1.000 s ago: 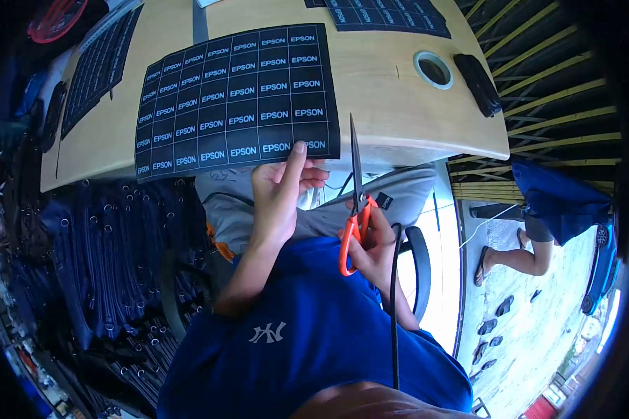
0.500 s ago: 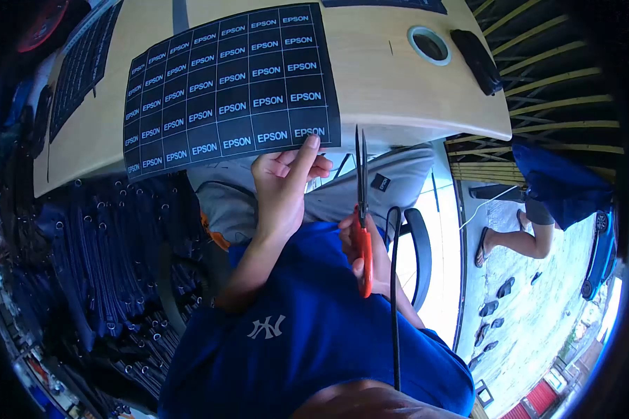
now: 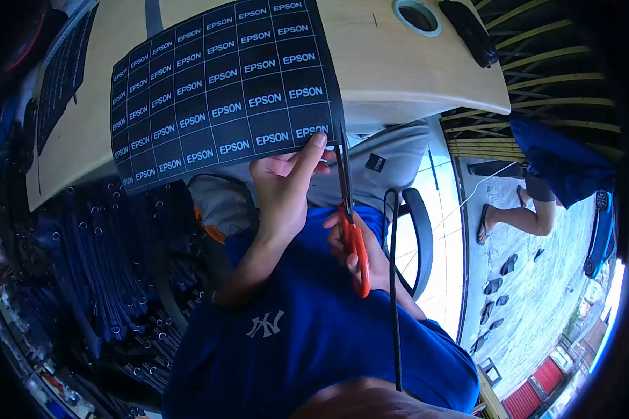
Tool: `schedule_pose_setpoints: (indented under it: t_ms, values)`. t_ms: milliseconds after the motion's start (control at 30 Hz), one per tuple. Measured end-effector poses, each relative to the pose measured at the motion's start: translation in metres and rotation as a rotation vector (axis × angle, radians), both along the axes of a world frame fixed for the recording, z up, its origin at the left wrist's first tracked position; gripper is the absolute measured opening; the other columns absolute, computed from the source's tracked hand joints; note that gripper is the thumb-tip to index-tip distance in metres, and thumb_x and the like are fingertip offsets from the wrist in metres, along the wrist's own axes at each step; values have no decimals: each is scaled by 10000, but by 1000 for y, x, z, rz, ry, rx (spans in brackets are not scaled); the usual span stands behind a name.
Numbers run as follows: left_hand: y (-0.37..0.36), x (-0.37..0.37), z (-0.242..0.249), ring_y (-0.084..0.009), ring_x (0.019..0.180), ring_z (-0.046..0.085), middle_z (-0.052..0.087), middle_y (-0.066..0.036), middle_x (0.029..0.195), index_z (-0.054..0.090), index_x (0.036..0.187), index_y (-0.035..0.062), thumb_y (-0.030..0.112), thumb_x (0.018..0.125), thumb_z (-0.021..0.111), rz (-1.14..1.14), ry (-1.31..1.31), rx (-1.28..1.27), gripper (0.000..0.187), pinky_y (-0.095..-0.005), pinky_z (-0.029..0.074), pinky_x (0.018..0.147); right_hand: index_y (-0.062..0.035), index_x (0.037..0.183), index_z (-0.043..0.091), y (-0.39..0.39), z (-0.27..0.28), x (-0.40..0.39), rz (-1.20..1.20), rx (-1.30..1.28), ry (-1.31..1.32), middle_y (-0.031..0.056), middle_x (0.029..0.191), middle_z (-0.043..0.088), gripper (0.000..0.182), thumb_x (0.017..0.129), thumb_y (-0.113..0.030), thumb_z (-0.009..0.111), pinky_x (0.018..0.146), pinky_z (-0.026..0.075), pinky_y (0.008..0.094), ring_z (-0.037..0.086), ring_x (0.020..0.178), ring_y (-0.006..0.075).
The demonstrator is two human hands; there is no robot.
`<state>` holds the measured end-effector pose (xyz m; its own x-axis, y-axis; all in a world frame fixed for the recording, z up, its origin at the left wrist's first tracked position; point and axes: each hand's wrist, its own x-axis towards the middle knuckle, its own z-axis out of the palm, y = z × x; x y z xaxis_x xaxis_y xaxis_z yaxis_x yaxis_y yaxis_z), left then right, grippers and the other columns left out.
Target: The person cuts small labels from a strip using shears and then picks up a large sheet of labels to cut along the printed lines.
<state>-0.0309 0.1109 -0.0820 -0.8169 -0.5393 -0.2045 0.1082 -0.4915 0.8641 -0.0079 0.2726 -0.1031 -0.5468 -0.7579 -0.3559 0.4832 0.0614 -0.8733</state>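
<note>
The left hand pinches the near edge of a black printed sheet of white-lettered EPSON labels ruled into a grid, its fingers closed on the lower right corner with the forefinger laid flat on the last label of the bottom row. The sheet lies on a pale wooden tabletop and overhangs its near edge, so that the bottom row hangs free above the person's lap. The right hand is wrapped shut round the handles of a pair of orange-handled scissors with dark steel blades, which point upward; the blade tips meet the sheet's bottom edge just beside the left forefinger. The blades stand nearly together. On the far right of the tabletop are a round grey cable hole and, close beside it, a dark oblong object. Another person's bare legs in sandals stand on the pavement to the right.
</note>
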Motion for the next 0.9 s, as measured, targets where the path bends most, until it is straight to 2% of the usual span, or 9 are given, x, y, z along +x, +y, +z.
schedule_pose_setpoints:
  t_ms: [133, 300, 533, 600, 900]
  values:
    - [3, 1, -4, -126, 680, 615, 641, -65, 802, 626, 909, -5, 84, 834, 626, -4, -11, 7, 117, -233, 448, 578, -14, 1135, 371, -5, 0, -2, -20, -46, 44, -20, 699, 352, 853, 679, -705, 578, 448, 225, 172, 312, 515, 34]
    - [7, 3, -4, -120, 681, 607, 639, -61, 797, 629, 896, 3, 84, 834, 625, -26, -31, 25, 103, -235, 450, 593, -13, 1133, 374, -8, 4, -5, -29, -76, -41, -24, 690, 342, 735, 772, -635, 528, 433, 214, 175, 290, 498, 30]
    - [9, 3, -6, -123, 688, 599, 637, -67, 793, 630, 892, 6, 67, 838, 614, -24, -10, 56, 83, -244, 460, 602, -15, 1120, 382, -6, 4, -9, -30, -91, -61, -22, 689, 351, 707, 788, -624, 516, 424, 210, 175, 297, 494, 29]
    - [8, 3, -8, -124, 686, 599, 637, -69, 793, 629, 891, 3, 64, 838, 613, -24, -7, 62, 83, -245, 461, 602, 28, 1115, 380, -4, 3, -12, 3, -166, -51, -22, 704, 387, 594, 860, -493, 506, 463, 275, 174, 365, 552, 36]
    - [9, 3, -8, -125, 676, 595, 628, -74, 773, 621, 895, -11, 63, 837, 612, -17, 3, 67, 94, -243, 461, 596, 25, 1106, 387, -6, 4, -11, -6, -164, -63, -30, 688, 376, 566, 868, -475, 505, 457, 273, 167, 353, 541, 34]
